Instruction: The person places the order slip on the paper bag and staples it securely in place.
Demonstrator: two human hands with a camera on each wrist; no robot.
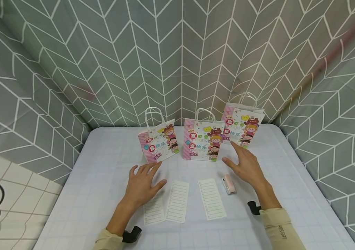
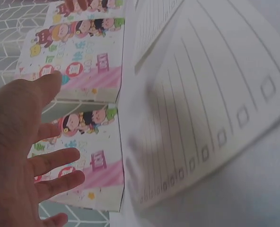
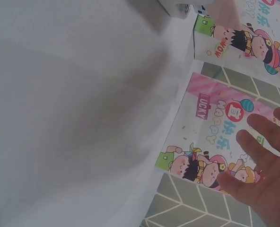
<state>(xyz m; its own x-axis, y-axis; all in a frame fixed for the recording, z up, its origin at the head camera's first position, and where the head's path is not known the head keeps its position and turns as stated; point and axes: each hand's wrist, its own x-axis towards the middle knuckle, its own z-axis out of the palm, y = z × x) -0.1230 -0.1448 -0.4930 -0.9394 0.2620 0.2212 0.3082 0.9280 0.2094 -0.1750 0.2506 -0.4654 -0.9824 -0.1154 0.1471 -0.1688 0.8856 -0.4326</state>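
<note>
Three paper gift bags with cartoon prints and white handles stand along the back of the table: a left bag (image 1: 159, 140), a middle bag (image 1: 203, 140) and a right bag (image 1: 243, 123). My left hand (image 1: 142, 185), its fingers spread and holding nothing, hovers over the leftmost lined card (image 1: 153, 212), just in front of the left bag. A second card (image 1: 177, 201) and a third card (image 1: 212, 199) lie to its right. With fingers apart, my right hand (image 1: 247, 166) is in front of the right bag, beyond a small pink and white object (image 1: 228, 184) whose kind is unclear.
A pale checked cloth covers the table (image 1: 102, 180). Behind it hangs a grey curtain (image 1: 171, 62) with white zigzag lines, which also closes in both sides. Black curved pieces, one by the left wrist (image 1: 131, 234) and one by the right (image 1: 253, 208), show near the sleeves.
</note>
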